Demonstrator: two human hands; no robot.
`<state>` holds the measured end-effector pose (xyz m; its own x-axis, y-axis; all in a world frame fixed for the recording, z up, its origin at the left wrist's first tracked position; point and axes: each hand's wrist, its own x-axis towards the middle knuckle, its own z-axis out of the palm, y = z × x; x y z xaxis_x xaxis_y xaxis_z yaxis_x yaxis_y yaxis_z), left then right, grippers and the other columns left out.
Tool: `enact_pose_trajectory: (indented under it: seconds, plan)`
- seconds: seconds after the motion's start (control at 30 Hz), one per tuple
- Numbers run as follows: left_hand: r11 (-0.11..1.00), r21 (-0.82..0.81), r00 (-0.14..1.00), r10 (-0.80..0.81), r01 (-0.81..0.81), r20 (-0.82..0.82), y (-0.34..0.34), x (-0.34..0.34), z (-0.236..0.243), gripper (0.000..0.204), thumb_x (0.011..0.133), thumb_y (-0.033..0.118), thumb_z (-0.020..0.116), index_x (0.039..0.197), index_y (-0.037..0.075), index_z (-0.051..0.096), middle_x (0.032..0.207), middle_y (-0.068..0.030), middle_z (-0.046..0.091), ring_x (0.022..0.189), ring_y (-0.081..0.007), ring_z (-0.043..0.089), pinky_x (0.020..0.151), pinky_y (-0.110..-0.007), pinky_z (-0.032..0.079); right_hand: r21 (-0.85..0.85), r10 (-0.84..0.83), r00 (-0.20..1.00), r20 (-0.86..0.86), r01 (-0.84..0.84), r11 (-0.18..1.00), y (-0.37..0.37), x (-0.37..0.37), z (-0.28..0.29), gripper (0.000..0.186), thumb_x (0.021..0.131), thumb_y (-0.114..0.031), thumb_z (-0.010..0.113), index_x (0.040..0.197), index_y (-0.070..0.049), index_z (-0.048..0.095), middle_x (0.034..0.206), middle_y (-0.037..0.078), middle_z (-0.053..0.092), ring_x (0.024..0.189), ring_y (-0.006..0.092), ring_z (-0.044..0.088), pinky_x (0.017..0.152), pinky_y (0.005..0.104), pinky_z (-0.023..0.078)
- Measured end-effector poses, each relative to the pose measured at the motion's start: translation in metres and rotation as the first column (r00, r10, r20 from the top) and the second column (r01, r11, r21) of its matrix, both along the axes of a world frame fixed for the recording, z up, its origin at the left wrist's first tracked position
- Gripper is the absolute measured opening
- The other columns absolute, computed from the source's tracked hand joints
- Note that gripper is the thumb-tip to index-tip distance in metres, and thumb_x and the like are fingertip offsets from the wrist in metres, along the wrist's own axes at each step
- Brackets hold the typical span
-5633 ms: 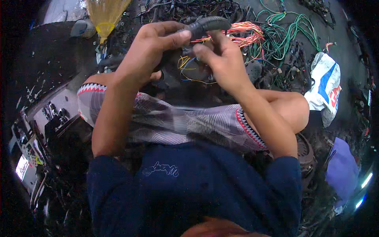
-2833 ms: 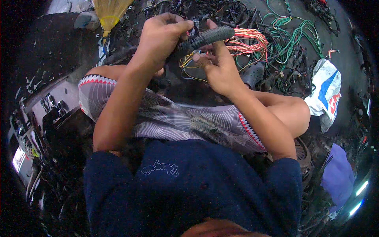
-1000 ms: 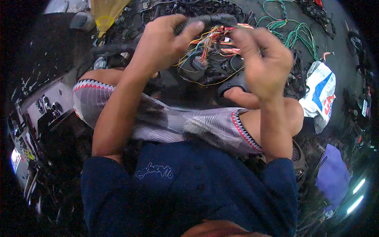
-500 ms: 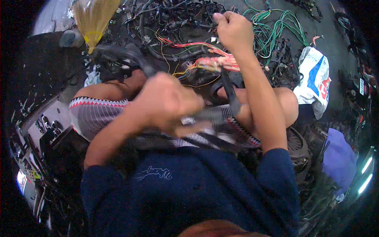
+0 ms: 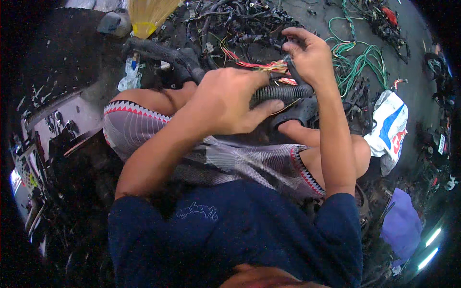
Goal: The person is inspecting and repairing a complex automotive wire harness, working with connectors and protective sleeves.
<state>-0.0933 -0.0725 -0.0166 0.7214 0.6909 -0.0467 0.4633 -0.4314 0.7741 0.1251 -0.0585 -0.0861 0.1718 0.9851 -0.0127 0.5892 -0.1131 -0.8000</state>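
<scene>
In front of my crossed legs, my left hand is wrapped around a black corrugated conduit. The ribbed part comes out on the right side of its fingers, and a thick black section runs off to the left beyond the hand. My right hand is raised at the conduit's right end, thumb and forefinger curled around a narrow dark strip; the tips are partly hidden. Just behind the conduit lies a bundle of red, white and yellowish wires with bare-looking ends.
Black wire harnesses pile up ahead, with green wires to their right. A straw broom lies at the far left. A white plastic bag sits by my right knee, and a purple cloth is farther back on the right.
My left hand has moved up and away from my lap, and the conduit has shifted with it. The right hand has come down slightly, its fingers more open around the strip.
</scene>
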Motion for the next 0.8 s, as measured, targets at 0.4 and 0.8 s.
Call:
enact_pose_trajectory:
  seconds: [0.4,0.8]
  plan:
    - [0.992,-0.075,0.994,-0.103,0.100,-0.046,-0.010,0.009,-0.012,0.043,0.075,0.035,0.070,0.100,0.001,0.062,0.086,-0.0205,0.063,0.082,-0.0389,0.062,0.072,-0.045,0.050,0.019,0.035,0.999,0.022,-0.036,0.999,-0.022,0.003,0.040,0.047,0.068,-0.040,0.078,0.096,-0.005,0.066,0.089,0.014,0.066,0.082,0.0249,0.061,0.070,0.0332,0.048]
    - [0.955,-0.221,0.979,0.202,-0.200,-0.016,0.007,0.013,-0.003,0.057,0.065,0.026,0.081,0.110,0.004,0.054,0.088,-0.0182,0.063,0.086,-0.0357,0.064,0.076,-0.039,0.051,-0.063,0.505,0.862,0.050,-0.502,0.863,-0.055,-0.008,0.070,0.055,0.066,-0.014,0.071,0.119,-0.005,0.055,0.103,0.021,0.064,0.095,0.0326,0.063,0.085,0.0369,0.049]
